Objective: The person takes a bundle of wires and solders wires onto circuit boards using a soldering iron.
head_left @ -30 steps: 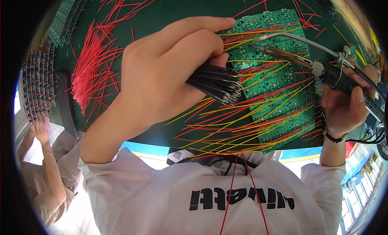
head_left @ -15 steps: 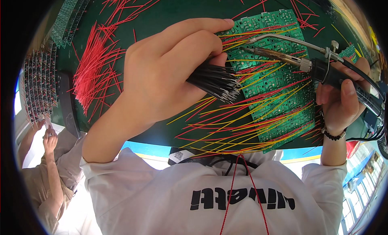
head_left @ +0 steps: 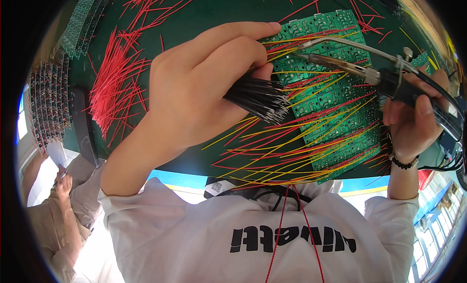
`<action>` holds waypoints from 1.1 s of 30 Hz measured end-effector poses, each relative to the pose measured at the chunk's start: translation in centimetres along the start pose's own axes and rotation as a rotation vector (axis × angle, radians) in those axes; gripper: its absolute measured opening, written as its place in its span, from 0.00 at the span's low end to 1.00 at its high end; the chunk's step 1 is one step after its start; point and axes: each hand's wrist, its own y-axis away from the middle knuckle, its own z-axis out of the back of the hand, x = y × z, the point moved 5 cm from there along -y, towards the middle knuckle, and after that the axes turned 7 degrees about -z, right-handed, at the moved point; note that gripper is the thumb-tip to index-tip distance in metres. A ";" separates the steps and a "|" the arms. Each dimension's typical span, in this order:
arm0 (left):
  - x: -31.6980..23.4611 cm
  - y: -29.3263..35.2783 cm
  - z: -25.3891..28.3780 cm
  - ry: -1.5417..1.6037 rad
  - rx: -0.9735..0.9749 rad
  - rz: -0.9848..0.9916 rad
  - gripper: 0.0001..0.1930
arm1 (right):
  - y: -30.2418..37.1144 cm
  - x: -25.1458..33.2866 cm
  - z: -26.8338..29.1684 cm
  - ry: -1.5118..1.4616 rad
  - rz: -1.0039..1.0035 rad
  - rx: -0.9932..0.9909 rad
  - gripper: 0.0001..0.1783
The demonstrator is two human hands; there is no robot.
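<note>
My left hand (head_left: 199,83) is closed round a bundle of short black wires (head_left: 260,100) with bare tips. Its index finger reaches to the top left corner of a green circuit board panel (head_left: 335,108). Red and yellow wires (head_left: 287,151) run from the panel out over its left edge. My right hand (head_left: 413,112) grips a soldering iron (head_left: 389,83) with a curved metal feed tube (head_left: 350,41) clamped to it. The iron's tip lies above the upper part of the panel, near the wires by my left fingers. Whether it touches anything, I cannot tell.
A heap of red wires (head_left: 114,83) lies left on the dark green table (head_left: 160,159), with more loose red wires at the far side. Stacked boards (head_left: 48,98) stand at the left edge, where another person's hand (head_left: 63,184) shows. Black cables (head_left: 445,164) hang at the right.
My right hand has drawn the soldering iron slightly right, its tip moving away from my left fingers. My left hand stays put. The other person's hand at the left has moved down.
</note>
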 end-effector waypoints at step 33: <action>0.6 -0.5 0.6 0.004 0.027 0.069 0.05 | -1.6 -0.2 -0.2 -0.003 -0.091 0.005 0.09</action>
